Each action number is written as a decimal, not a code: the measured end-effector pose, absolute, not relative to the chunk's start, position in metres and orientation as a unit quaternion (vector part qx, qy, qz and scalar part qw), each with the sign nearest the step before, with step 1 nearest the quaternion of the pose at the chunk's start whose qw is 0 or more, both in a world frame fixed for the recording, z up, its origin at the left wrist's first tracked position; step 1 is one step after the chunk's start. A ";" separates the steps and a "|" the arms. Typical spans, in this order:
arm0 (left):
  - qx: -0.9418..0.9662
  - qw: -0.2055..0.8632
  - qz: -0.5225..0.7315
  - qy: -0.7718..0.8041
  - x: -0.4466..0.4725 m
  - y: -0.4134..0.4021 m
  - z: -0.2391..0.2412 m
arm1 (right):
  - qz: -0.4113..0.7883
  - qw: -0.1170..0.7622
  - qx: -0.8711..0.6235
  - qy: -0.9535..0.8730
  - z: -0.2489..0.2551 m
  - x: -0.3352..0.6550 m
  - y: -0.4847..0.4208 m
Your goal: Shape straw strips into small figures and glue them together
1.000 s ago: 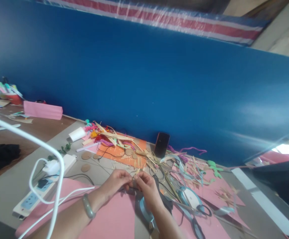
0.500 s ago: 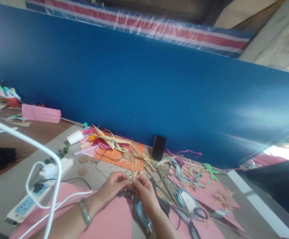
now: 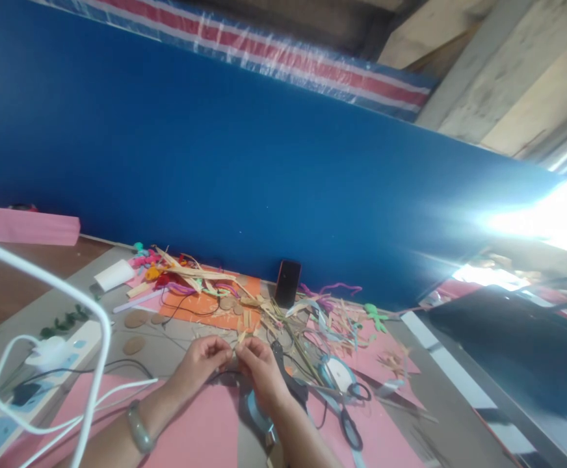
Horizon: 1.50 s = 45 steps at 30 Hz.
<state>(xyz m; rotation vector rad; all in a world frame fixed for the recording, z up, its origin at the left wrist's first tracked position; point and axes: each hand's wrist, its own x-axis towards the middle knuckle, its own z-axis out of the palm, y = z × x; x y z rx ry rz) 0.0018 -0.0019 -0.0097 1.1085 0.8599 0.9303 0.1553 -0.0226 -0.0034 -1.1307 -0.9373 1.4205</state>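
My left hand [image 3: 204, 361] and my right hand [image 3: 261, 370] meet above the near edge of the desk, thumbs and fingertips pinched close together. Between them a small pale strip [image 3: 240, 338], straw-coloured, sticks up; its lower part is hidden by the fingers. A bangle circles my left wrist. Just right of my right hand lies a black tool [image 3: 296, 388] that looks like a glue gun, partly covered. Under my right wrist shows a light blue ribbon roll [image 3: 260, 413]. Pink paper [image 3: 196, 429] lies beneath my forearms.
Scissors [image 3: 350, 429] and a ribbon spool [image 3: 339, 376] lie to the right. A dark phone [image 3: 288, 284] leans on the blue partition [image 3: 244, 162]. Straw-coloured strips [image 3: 205, 274] cover orange paper. On the left, a white cable [image 3: 101, 325] arches over a power strip [image 3: 0, 435].
The view has turned to the right, so everything appears farther left. My hands stay pinched together around the pale strip, with hardly any change in their pose.
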 end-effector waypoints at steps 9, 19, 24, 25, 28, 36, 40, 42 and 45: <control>0.500 0.652 0.440 0.362 0.002 -0.005 -0.011 | 0.625 0.511 -0.456 -0.374 -0.001 0.156 -0.024; 0.475 0.685 0.420 0.358 0.001 -0.003 -0.004 | 0.616 0.517 -0.466 -0.369 0.009 0.154 -0.024; 0.441 0.701 0.437 0.352 0.002 -0.004 0.001 | 0.579 0.552 -0.475 -0.367 0.022 0.159 -0.023; 0.432 0.699 0.446 0.354 0.002 -0.004 0.002 | 0.563 0.569 -0.476 -0.364 0.026 0.163 -0.023; 0.407 0.692 0.474 0.361 0.003 -0.005 0.004 | 0.512 0.622 -0.474 -0.356 0.045 0.179 -0.023; 0.381 0.693 0.485 0.372 0.002 -0.003 0.007 | 0.377 0.577 -0.552 -0.469 0.089 0.240 -0.034; 0.370 0.700 0.489 0.366 0.001 -0.002 0.006 | 0.237 0.247 -0.659 -0.670 0.067 0.259 -0.052; 0.357 0.706 0.493 0.362 0.001 -0.001 0.005 | 0.150 0.124 -0.679 -0.708 0.051 0.259 -0.061; 0.351 0.708 0.504 0.350 0.001 0.001 0.000 | 0.084 0.009 -0.696 -0.713 0.032 0.250 -0.068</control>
